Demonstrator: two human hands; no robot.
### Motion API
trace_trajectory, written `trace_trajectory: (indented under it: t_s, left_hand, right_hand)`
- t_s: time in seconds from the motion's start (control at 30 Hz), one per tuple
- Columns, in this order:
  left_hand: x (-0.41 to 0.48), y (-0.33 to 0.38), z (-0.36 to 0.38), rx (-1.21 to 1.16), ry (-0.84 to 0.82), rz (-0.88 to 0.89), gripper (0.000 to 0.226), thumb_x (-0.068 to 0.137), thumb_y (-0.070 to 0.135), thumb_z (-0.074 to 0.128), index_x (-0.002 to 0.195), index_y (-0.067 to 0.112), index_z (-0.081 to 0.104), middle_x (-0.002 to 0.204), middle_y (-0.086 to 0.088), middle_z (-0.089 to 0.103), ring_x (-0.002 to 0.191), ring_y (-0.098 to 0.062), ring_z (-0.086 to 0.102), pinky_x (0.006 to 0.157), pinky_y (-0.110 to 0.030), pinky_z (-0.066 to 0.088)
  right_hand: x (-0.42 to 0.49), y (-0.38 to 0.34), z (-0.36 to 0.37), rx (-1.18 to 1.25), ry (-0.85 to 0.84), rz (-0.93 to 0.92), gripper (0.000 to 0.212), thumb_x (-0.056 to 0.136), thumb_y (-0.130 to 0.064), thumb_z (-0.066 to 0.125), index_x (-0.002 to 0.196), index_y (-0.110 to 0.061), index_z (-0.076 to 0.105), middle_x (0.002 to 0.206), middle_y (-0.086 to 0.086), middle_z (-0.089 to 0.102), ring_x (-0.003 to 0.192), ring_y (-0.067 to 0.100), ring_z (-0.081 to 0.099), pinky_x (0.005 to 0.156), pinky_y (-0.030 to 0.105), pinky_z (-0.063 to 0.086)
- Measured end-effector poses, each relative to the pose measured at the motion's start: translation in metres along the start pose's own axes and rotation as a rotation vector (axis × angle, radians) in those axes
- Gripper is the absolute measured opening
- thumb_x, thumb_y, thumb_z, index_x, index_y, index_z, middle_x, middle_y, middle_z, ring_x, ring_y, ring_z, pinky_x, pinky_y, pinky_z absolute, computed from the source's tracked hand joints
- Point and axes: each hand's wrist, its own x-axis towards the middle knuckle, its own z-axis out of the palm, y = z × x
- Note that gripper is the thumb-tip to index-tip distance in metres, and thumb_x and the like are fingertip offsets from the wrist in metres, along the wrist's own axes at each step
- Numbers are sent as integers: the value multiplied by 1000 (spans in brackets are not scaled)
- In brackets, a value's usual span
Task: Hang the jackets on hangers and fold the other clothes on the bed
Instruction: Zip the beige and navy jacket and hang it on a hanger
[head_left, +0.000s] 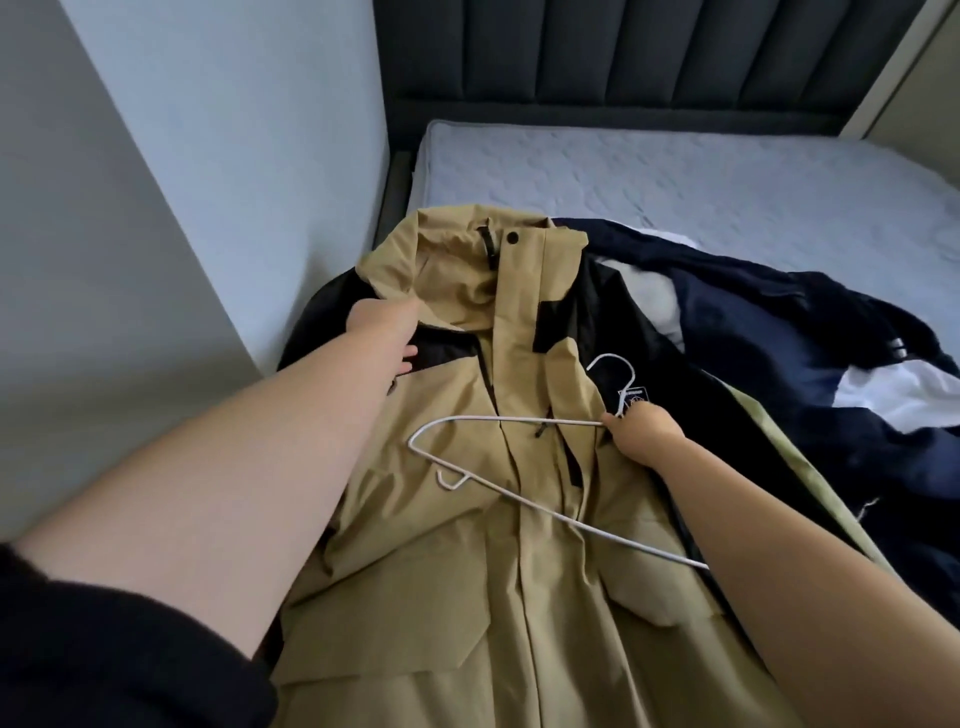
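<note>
Nothing hung yet — my right hand pinches the wire hanger over the tan jacket; left hand at its collar, grip unclear — navy pile unfolded.

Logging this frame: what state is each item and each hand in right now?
tan jacket, spread front up on the bed, not yet hung
white hanger, held over the jacket, empty
navy garment, crumpled, unfolded
left hand, grips the jacket at its hood
right hand, grips the hanger below its hook
</note>
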Motion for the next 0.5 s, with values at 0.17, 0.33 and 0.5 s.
trace_trajectory:
  t_s: [0.17,0.33,0.5]
  left_hand:
    - [3,-8,-15,109,79,98,8,94,7,42,89,7,48,82,-6,56,62,-22,60,69,-36,55]
    - [-21,-16,-55,516,31,351,11,92,14,49,87,7,56,95,-14,60,99,-35,59,92,-47,50]
    - [-69,-1,-78,512,-13,477,20,91,3,47,100,7,64,104,-15,63,97,-30,58,90,-44,49]
  right_hand:
    - [-14,-2,-1,96,76,46,53,99,-39,36,123,5,53,126,23,53,117,36,49,97,38,42]
    - [-48,-14,-40,355,446,189,50,94,-38,40,113,3,63,118,20,58,113,38,51,97,44,41]
    - [-85,-6,-85,573,698,81,50,97,-29,34,84,7,66,96,25,62,93,41,56,80,40,41]
